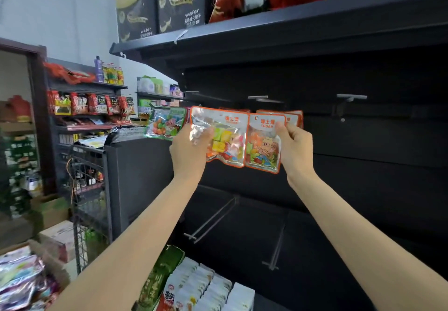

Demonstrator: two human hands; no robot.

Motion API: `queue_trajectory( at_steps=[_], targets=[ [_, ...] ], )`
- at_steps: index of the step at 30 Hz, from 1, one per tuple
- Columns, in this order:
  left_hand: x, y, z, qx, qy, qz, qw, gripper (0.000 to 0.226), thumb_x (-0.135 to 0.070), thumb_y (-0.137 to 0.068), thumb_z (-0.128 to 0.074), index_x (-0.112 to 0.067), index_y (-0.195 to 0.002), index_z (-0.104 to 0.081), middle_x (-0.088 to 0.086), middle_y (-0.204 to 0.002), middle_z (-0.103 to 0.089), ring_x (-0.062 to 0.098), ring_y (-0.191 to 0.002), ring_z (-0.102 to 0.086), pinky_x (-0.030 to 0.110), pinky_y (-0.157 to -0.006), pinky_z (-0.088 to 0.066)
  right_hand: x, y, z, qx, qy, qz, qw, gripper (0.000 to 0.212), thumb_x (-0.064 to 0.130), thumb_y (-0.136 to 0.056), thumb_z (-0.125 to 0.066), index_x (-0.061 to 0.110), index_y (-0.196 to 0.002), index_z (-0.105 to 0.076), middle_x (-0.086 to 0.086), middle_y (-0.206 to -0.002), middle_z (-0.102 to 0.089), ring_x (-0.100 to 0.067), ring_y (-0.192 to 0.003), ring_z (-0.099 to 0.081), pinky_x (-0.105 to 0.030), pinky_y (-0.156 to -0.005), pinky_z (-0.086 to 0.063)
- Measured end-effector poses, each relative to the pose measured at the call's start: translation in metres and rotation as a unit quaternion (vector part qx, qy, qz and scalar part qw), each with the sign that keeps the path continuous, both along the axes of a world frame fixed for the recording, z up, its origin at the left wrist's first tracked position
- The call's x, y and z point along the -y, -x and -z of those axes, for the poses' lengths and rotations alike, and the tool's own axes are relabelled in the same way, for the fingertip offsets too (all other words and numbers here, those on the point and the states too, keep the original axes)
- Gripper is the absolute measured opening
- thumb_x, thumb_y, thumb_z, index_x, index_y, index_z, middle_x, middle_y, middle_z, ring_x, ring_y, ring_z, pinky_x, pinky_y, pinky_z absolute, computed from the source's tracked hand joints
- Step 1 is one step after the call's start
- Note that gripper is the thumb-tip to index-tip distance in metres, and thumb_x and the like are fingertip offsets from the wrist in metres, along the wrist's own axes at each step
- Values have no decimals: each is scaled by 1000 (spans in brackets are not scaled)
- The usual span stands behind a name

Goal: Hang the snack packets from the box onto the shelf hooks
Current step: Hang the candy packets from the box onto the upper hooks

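Both grips clamp candy packets up at the shelf hooks: our left hand (188, 149) holds one orange packet (219, 136), our right hand (294, 147) another (264, 145). Several hang already; two hooks (351, 97) stay bare.

left hand (188, 151): bare, no glove, no ring showing | right hand (294, 147): bare, no glove, no ring showing | forearms: bare to the frame edge, no sleeve in view | wrists: no watch, no band
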State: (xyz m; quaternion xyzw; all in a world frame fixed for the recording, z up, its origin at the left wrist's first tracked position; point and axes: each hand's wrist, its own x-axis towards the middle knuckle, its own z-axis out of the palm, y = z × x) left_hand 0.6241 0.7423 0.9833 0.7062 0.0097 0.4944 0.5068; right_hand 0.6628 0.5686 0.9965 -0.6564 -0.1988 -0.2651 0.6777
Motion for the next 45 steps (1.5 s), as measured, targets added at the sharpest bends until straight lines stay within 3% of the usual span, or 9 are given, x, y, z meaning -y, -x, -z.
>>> queue_trajectory(
  at_steps=[7,13,15,17,23,31,37,43,45],
  targets=[
    [0,0,-4,22,23,-14,999,46,-61,-73,-50,-19,-87,-61,-2,-87,-67,24,-89,-63,52,-85,-49,4,-9,-4,99,63,137,984,46,18,-99,-47,19,-54,-35,2,-54,-43,-6,-47,-40,-13,-44,-31],
    [7,5,-6,24,30,-4,999,25,-35,-86,-62,-10,-88,-62,3,-84,-67,21,-84,-64,42,-80,-52,1,-21,-8,112,93,190,971,38,19,-98,-49,16,-60,-48,-2,-59,-51,-12,-52,-47,-25,-51,-39],
    [9,4,-6,16,38,2,999,21,-31,-87,-62,-10,-90,-62,1,-85,-67,18,-85,-64,36,-78,-53,3,-29,-8,129,129,252,950,9,20,-97,-52,15,-96,-59,3,-70,-54,-11,-58,-49,-28,-58,-42],
    [10,3,-5,6,44,9,999,20,-31,-87,-63,-12,-92,-63,0,-87,-67,15,-84,-65,38,-79,-55,7,-37,-4,178,153,319,918,24,19,-95,-54,16,-119,-50,2,-74,-58,-14,-59,-54,-29,-56,-43],
    [10,1,-7,6,38,23,999,17,-29,-88,-62,-12,-89,-63,-1,-85,-66,15,-83,-64,44,-82,-54,14,-60,3,306,266,379,832,9,4,-84,-64,7,-91,-68,-11,-80,-66,-26,-52,-60,-24,-47,-40],
    [10,3,-7,10,0,55,998,19,-27,-88,-63,-11,-99,-66,1,-93,-70,14,-86,-67,42,-81,-56,16,-70,-14,90,395,358,841,27,6,-90,-53,6,-117,-57,-12,-127,-44,-34,-100,-57,-38,-71,-46],
    [18,4,-7,-8,-48,85,995,9,-23,-89,-63,-27,-81,-60,-6,-84,-69,11,-81,-68,34,-75,-56,9,-79,-22,-31,482,339,807,63,17,-89,-60,24,-144,-29,-15,-145,-16,-31,-133,-22,-47,-102,-34],
    [25,-2,-5,1,-33,128,991,4,-23,-89,-63,-24,-87,-59,-3,-89,-68,10,-84,-67,30,-75,-56,16,-43,2,142,257,305,906,38,15,-95,-50,17,-133,-47,-14,-142,-28,-30,-130,-27,-47,-105,-37],
    [29,-5,-3,14,-11,142,990,19,-22,-88,-64,-20,-104,-56,-6,-98,-64,9,-90,-66,27,-77,-56,18,-30,4,140,172,173,960,30,21,-100,-41,19,-129,-50,-7,-132,-43,-20,-122,-43,-40,-99,-45]
  ],
)
